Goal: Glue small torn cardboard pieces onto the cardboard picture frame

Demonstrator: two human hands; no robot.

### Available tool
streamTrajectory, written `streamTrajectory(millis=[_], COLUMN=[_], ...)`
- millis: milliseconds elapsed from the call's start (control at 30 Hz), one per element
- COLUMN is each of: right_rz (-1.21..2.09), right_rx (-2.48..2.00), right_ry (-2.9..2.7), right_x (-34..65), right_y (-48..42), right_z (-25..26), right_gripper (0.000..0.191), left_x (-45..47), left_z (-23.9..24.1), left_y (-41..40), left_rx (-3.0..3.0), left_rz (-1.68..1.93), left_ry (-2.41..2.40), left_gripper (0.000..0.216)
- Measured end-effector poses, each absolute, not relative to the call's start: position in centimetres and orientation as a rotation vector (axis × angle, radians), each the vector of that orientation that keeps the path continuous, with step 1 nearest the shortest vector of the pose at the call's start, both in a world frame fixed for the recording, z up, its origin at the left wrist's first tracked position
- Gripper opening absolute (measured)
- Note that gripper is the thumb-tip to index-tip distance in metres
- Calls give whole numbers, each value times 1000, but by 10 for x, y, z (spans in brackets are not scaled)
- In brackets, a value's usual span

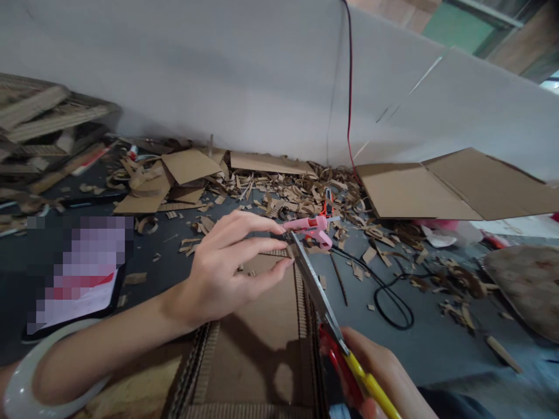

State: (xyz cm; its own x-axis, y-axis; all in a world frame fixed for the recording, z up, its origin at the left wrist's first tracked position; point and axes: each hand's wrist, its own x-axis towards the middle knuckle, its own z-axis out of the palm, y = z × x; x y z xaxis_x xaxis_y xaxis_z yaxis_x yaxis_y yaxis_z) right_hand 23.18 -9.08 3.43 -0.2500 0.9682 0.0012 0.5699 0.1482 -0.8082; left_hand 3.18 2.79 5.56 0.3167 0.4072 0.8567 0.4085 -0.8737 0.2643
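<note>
- Head view, looking forward and down, slightly tilted, with a dark grey floor below and a large white board or wall behind.
- The left hand (227,267) reached in from the left, palm down, its fingers (262,235) extended and slightly curved, with a narrow gap between them. They were at the top edge of a brown corrugated cardboard sheet (257,349), but it was hard to tell whether they gripped it or only hovered just above it.
- A pale, translucent bangle (26,390) sat around the left wrist.
- The right hand (375,372), low at the bottom edge of the view, was closed around the handles of a pair of steel scissors with red and yellow handles (323,297).
- The scissors' narrow blades ran up along the right edge of the brown corrugated cardboard sheet, with their tip just beside the left fingertips.
- Beyond the tip lay a pink hot glue gun (310,230), with a black cable (393,308) looping across the floor to its right.
- Brown cardboard scraps (279,195) were heaped along the foot of the white board (218,70), and a red-and-black wire (349,87) hung down it.
- Flat brown cardboard sheets (454,186) lay at the right, and stacked cardboard strips (39,116) at the left.
- A dark flat object (74,273) at the left was blurred out.
</note>
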Motion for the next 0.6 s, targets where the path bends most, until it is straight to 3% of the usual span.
streamTrajectory(millis=[133, 600], right_rz=[1045, 1118], right_rx=[-1393, -1393], right_ry=[-1887, -1810], right_x=[235, 231], right_y=[-89, -87], right_z=[22, 24], right_gripper=[72, 70], left_x=[32, 33], left_z=[56, 53], left_y=[28, 25], left_rx=[-2567, -2613], left_rz=[-1666, -1743], left_ry=[-788, -814], left_gripper=[8, 9])
